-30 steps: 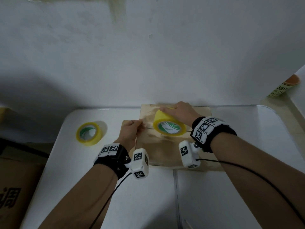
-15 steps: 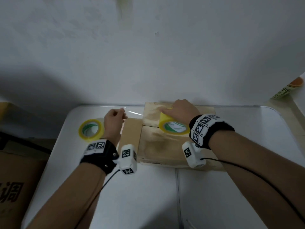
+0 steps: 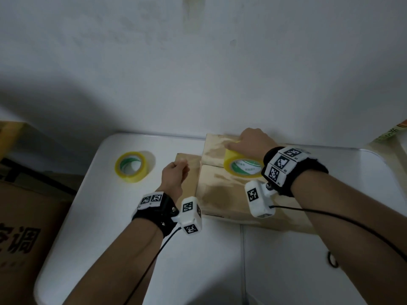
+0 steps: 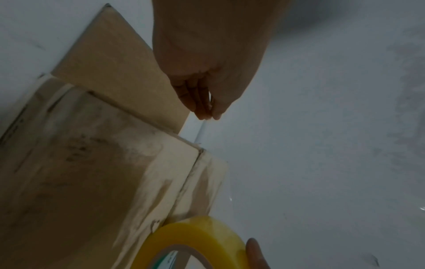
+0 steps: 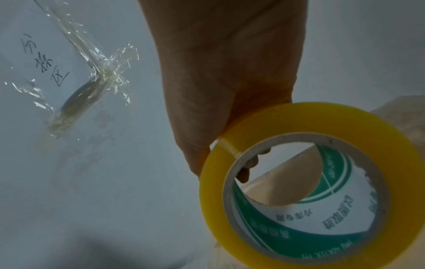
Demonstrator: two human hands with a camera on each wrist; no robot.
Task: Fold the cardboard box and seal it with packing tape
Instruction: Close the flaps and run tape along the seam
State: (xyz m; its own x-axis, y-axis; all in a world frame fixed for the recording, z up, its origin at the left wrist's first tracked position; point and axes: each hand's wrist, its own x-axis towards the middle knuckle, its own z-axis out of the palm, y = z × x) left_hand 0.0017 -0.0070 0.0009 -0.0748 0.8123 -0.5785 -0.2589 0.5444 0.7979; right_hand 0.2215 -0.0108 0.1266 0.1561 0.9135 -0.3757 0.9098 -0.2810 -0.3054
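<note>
The brown cardboard box (image 3: 220, 194) lies on the white table (image 3: 154, 249), its top flaps folded shut along a seam, with one side flap (image 3: 187, 170) sticking out to the left. My right hand (image 3: 251, 143) grips a yellow tape roll (image 3: 242, 167) standing on the box top near the seam; in the right wrist view its fingers (image 5: 248, 165) reach into the roll (image 5: 299, 182). My left hand (image 3: 176, 175) hovers over the side flap. In the left wrist view its fingertips (image 4: 207, 111) pinch a thin clear tape strip (image 4: 202, 131) running toward the box corner.
A second yellow tape roll (image 3: 130, 169) lies on the table's left. A large printed carton (image 3: 24, 227) stands beside the table on the left. The wall is close behind the box, with crumpled clear tape (image 5: 92, 81) stuck on it. A black loop (image 3: 332, 259) lies at right.
My left hand pulled the tape end out to the left from the box edge, then came back right over the side flap. The right hand stayed on the roll.
</note>
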